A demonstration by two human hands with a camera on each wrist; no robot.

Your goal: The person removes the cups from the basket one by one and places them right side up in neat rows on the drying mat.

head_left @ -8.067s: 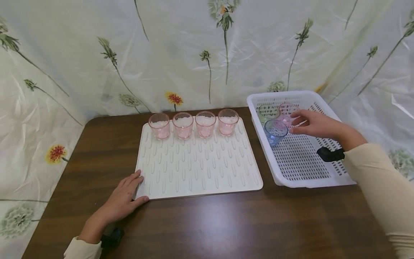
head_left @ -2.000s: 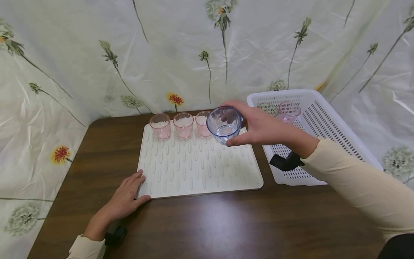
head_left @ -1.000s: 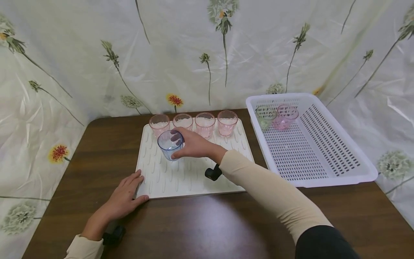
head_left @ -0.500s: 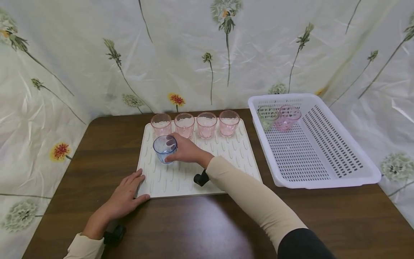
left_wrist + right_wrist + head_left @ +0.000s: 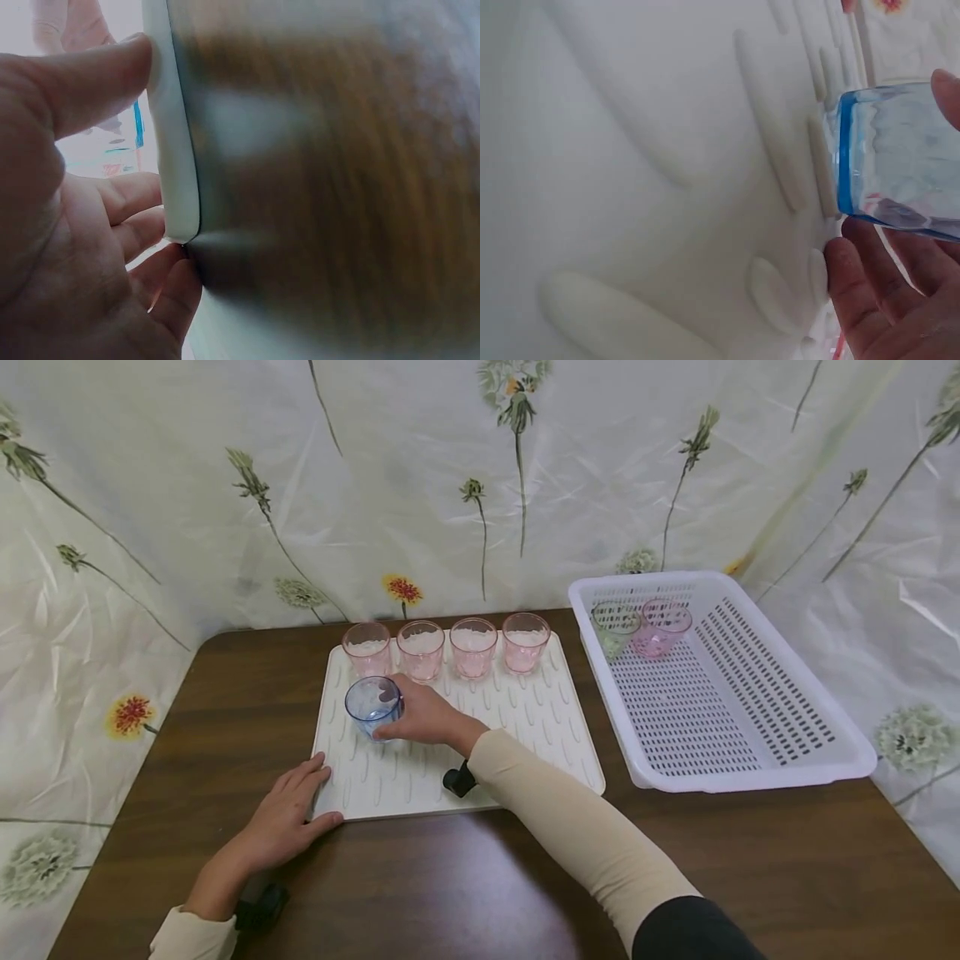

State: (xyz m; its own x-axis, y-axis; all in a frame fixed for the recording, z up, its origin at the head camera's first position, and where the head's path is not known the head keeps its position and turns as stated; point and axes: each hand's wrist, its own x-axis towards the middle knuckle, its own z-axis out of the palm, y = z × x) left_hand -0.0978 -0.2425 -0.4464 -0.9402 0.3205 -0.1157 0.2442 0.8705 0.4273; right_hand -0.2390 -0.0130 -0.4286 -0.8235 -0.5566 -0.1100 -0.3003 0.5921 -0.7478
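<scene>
My right hand (image 5: 429, 713) holds a clear blue drinking glass (image 5: 367, 702) by its side, the thumb toward me and the fingers behind. The glass is upright on the left part of the white ridged mat (image 5: 480, 760), in front of the leftmost pink glass (image 5: 367, 652). In the right wrist view the blue base of the glass (image 5: 846, 154) meets the mat's ridges, with fingers (image 5: 855, 292) beside it. My left hand (image 5: 281, 818) rests at the mat's front left corner, its fingers along the left edge and its thumb at the front edge.
Several pink glasses line the mat's back edge, among them the rightmost pink glass (image 5: 525, 643). A white perforated basket (image 5: 633, 760) to the right holds a green glass (image 5: 615, 631) and another pink glass (image 5: 660, 628). Behind the brown table (image 5: 450, 893) hangs a flowered curtain (image 5: 420, 485).
The right hand has taken the blue glass out of the basket, carried it left over the mat and lowered it in front of the leftmost pink glass. The left hand has stayed put.
</scene>
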